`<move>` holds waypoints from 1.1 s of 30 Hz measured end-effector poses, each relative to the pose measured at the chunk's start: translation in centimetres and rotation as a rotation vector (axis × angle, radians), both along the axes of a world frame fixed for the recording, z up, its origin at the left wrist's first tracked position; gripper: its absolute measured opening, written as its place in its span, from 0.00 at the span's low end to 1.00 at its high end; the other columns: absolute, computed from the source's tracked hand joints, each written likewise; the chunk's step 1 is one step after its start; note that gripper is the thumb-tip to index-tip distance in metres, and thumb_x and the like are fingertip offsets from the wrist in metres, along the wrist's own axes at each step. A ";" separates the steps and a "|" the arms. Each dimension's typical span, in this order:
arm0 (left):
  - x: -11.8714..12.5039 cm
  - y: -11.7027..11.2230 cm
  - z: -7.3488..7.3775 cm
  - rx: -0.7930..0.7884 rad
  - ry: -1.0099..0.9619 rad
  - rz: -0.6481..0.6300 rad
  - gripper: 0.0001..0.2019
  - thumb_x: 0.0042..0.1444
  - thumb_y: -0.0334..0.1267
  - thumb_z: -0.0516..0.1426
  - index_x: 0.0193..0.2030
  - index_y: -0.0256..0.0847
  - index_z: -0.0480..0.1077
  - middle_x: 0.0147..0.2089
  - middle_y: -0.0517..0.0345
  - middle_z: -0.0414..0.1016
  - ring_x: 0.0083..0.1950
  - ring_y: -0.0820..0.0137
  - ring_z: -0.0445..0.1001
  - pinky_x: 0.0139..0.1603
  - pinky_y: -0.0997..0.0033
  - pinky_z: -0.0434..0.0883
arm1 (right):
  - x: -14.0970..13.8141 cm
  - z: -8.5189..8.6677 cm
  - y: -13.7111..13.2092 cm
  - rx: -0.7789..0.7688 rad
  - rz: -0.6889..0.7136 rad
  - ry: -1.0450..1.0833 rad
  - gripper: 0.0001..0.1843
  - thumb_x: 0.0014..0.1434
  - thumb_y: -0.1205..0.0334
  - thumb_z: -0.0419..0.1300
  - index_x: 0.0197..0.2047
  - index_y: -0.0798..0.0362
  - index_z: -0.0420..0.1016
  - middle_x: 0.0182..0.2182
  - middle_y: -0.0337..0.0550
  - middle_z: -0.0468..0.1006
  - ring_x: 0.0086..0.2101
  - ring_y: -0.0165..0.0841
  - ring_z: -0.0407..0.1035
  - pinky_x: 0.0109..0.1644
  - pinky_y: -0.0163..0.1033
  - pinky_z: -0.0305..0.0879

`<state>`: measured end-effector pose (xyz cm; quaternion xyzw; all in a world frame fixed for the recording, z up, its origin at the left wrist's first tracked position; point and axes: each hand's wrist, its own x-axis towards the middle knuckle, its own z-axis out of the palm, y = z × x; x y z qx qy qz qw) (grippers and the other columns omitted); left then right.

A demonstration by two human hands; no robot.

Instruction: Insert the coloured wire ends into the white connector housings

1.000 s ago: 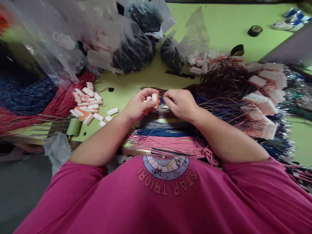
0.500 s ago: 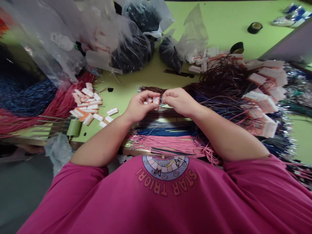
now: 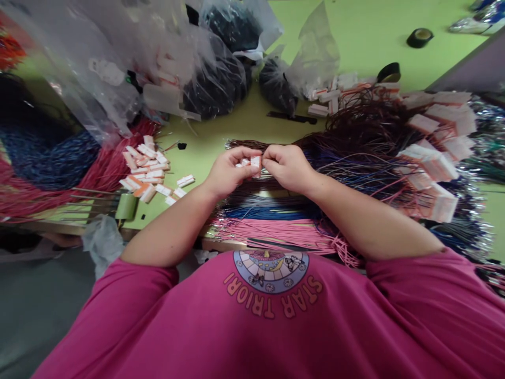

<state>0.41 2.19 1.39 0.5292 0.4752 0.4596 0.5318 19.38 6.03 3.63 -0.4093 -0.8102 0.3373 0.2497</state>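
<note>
My left hand [image 3: 226,172] is closed around a small white and orange plastic connector [image 3: 254,163], held above the wires. My right hand [image 3: 288,166] is pinched shut right against that connector; a thin wire seems to be in its fingertips, though it is too small to be sure. Both hands meet over rows of brown, grey, blue and pink wires [image 3: 272,218] laid out on the green table [image 3: 363,37] in front of me.
A pile of loose white and orange connectors [image 3: 145,171] lies to the left. Clear plastic bags [image 3: 169,58] with dark parts stand at the back. Finished wire bundles with connectors [image 3: 430,152] spread to the right. Two tape rolls [image 3: 420,37] lie far right.
My hands have drawn slightly closer together around the connector, which has turned a little in my left fingers. The view shifted slightly.
</note>
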 end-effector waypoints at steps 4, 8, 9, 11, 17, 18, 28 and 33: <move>-0.3 0.2 0.1 0.013 0.038 -0.005 0.17 0.45 0.35 0.71 0.44 0.40 0.79 0.26 0.63 0.79 0.25 0.75 0.72 0.28 0.74 0.68 | -0.1 -0.1 0.2 -0.019 -0.012 0.023 0.11 0.61 0.65 0.57 0.33 0.56 0.81 0.30 0.40 0.80 0.33 0.30 0.67 0.42 0.36 0.58; -0.4 0.2 0.3 0.016 0.040 -0.015 0.17 0.44 0.36 0.71 0.43 0.40 0.79 0.25 0.63 0.78 0.24 0.75 0.72 0.29 0.74 0.69 | -0.1 0.1 0.6 -0.020 0.021 -0.014 0.11 0.62 0.65 0.57 0.34 0.56 0.81 0.31 0.40 0.80 0.33 0.30 0.67 0.43 0.36 0.59; -0.4 0.2 0.3 0.025 0.046 -0.013 0.17 0.44 0.36 0.71 0.43 0.40 0.79 0.26 0.63 0.78 0.25 0.75 0.72 0.30 0.74 0.70 | 0.0 0.1 0.7 -0.014 0.035 -0.029 0.11 0.63 0.64 0.57 0.34 0.56 0.81 0.32 0.40 0.81 0.34 0.31 0.67 0.43 0.37 0.59; -0.6 0.3 0.5 0.053 0.078 -0.004 0.17 0.45 0.35 0.70 0.43 0.41 0.79 0.27 0.63 0.79 0.26 0.75 0.73 0.31 0.74 0.71 | 0.2 0.3 0.9 0.020 0.067 -0.069 0.12 0.65 0.62 0.57 0.37 0.55 0.82 0.34 0.41 0.81 0.35 0.32 0.68 0.45 0.38 0.59; -1.9 1.3 0.1 0.063 0.140 0.116 0.16 0.50 0.33 0.66 0.48 0.41 0.77 0.32 0.59 0.79 0.32 0.71 0.76 0.34 0.71 0.74 | 2.0 1.9 1.0 0.345 0.121 -0.306 0.17 0.72 0.62 0.51 0.50 0.54 0.82 0.45 0.50 0.83 0.44 0.39 0.72 0.50 0.44 0.62; -2.1 1.5 -0.1 0.048 0.113 0.153 0.16 0.51 0.33 0.65 0.49 0.41 0.76 0.33 0.58 0.79 0.33 0.71 0.77 0.34 0.70 0.75 | 2.2 2.2 0.8 0.405 0.114 -0.359 0.18 0.72 0.63 0.50 0.52 0.54 0.82 0.47 0.52 0.83 0.46 0.41 0.73 0.51 0.45 0.62; -2.8 2.1 -1.0 0.024 0.071 0.179 0.22 0.51 0.36 0.65 0.55 0.41 0.75 0.39 0.54 0.78 0.38 0.69 0.76 0.38 0.67 0.76 | 1.3 -0.3 0.8 0.302 0.274 -0.821 0.18 0.66 0.71 0.53 0.49 0.58 0.85 0.47 0.60 0.84 0.42 0.43 0.77 0.37 0.44 0.59; -2.9 2.2 -1.1 0.007 0.074 0.167 0.22 0.51 0.36 0.66 0.55 0.41 0.75 0.38 0.55 0.78 0.38 0.69 0.76 0.38 0.68 0.76 | 1.7 0.8 1.3 0.160 0.235 -0.702 0.14 0.61 0.67 0.60 0.46 0.54 0.85 0.42 0.53 0.86 0.38 0.39 0.75 0.37 0.41 0.57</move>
